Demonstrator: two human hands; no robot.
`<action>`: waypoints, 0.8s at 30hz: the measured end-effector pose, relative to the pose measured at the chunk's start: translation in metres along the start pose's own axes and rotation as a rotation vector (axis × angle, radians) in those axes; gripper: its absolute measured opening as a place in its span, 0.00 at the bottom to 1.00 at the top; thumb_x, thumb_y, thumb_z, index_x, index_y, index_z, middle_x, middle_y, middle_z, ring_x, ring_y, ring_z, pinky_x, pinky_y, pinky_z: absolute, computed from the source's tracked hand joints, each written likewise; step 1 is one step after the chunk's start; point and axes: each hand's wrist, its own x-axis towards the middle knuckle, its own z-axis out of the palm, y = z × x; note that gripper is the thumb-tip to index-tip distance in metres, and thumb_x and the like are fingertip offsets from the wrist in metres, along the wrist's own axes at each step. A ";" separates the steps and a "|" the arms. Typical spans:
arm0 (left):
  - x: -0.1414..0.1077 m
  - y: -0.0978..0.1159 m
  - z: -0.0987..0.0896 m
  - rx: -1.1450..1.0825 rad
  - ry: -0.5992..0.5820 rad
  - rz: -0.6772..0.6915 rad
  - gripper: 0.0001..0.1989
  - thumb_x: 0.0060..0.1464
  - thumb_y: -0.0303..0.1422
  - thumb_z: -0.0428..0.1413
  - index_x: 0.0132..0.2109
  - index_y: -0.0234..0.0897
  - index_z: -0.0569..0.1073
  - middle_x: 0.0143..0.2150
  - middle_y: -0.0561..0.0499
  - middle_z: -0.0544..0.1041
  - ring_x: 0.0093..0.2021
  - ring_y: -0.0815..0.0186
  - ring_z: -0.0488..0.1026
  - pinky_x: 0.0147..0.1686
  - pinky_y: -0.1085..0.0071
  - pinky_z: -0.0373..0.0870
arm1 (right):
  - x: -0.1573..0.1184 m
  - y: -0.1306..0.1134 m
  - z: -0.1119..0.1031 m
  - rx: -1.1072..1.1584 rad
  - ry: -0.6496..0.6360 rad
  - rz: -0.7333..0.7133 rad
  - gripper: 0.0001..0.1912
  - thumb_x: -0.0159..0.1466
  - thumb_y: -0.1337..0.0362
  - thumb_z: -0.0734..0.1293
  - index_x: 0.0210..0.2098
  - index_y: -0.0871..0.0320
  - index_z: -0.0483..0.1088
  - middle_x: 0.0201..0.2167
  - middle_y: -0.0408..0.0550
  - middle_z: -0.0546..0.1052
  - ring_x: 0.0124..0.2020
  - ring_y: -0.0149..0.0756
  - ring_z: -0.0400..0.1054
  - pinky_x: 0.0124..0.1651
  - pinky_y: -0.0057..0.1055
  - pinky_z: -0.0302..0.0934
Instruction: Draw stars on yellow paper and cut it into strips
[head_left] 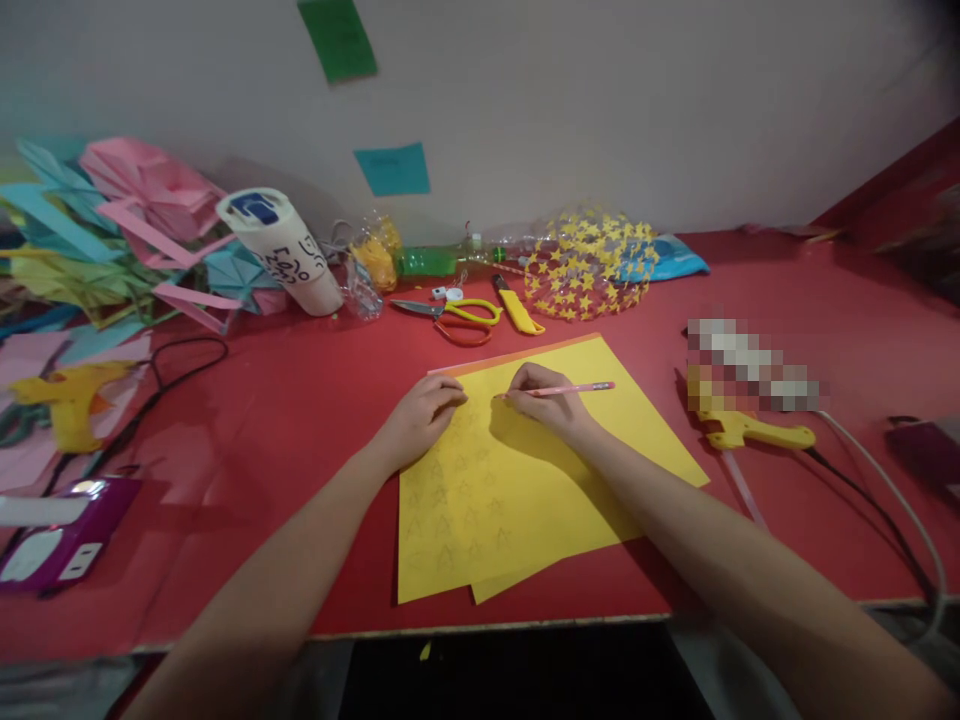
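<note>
My right hand [546,398] is closed round a pink pencil [592,387], its tip down on a sheet of yellow paper [570,490]. Small star outlines [463,490] in pencil cover the sheet's left part in rows. My left hand [429,415] rests on the paper's upper left edge, fingers loosely bent and nothing in them. Under the top sheet, another yellow sheet [510,584] sticks out at the near edge, and an orange one [517,357] shows along the far edge.
Behind the paper lie scissors [471,312], a yellow utility knife [519,308] and a dome of yellow stars [585,270]. Glue guns [75,400] flank the paper; the right one [750,432] has a cord. Folded paper shapes [157,190] and a white cylinder [289,255] stand left.
</note>
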 end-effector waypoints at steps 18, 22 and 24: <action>-0.002 0.001 0.002 0.034 -0.148 -0.065 0.17 0.63 0.27 0.46 0.50 0.43 0.77 0.54 0.46 0.68 0.57 0.58 0.64 0.59 0.56 0.63 | -0.002 -0.002 0.000 0.001 -0.058 0.019 0.10 0.52 0.59 0.69 0.22 0.56 0.64 0.17 0.39 0.68 0.19 0.27 0.57 0.22 0.26 0.49; -0.002 0.003 0.002 0.023 -0.131 -0.062 0.16 0.64 0.29 0.47 0.49 0.42 0.78 0.54 0.45 0.68 0.57 0.57 0.64 0.58 0.55 0.63 | -0.001 -0.001 -0.001 0.000 -0.061 0.028 0.10 0.52 0.61 0.69 0.22 0.56 0.64 0.17 0.38 0.69 0.19 0.27 0.57 0.22 0.26 0.49; -0.002 0.004 0.002 0.020 -0.132 -0.060 0.16 0.64 0.30 0.47 0.49 0.42 0.78 0.53 0.44 0.68 0.57 0.57 0.64 0.58 0.55 0.64 | -0.001 0.000 -0.001 0.000 -0.066 0.027 0.09 0.51 0.62 0.69 0.22 0.56 0.64 0.17 0.39 0.69 0.19 0.27 0.57 0.22 0.26 0.49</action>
